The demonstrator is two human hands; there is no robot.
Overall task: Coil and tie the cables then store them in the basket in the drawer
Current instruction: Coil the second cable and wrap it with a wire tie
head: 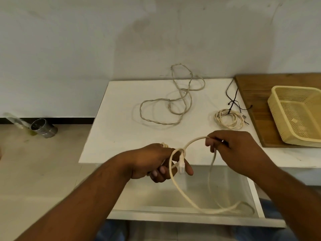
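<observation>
Cable (193, 141) held between curled left hand (152, 162) and raised right hand (232, 148).

I am looking at a white table top (121, 110) that is standing against the wall. A loose twisted grey cable (182, 94) is lying on it in open loops, and its far loop is rising against the wall. More to the right, a coiled cream cable (231, 126) is resting on the top, and a thin black cord (233, 101) is running from the back edge down to this coil. A wooden board (251, 94) is covering the right end, and a yellow mesh basket (276, 119) is sitting on it.
</observation>
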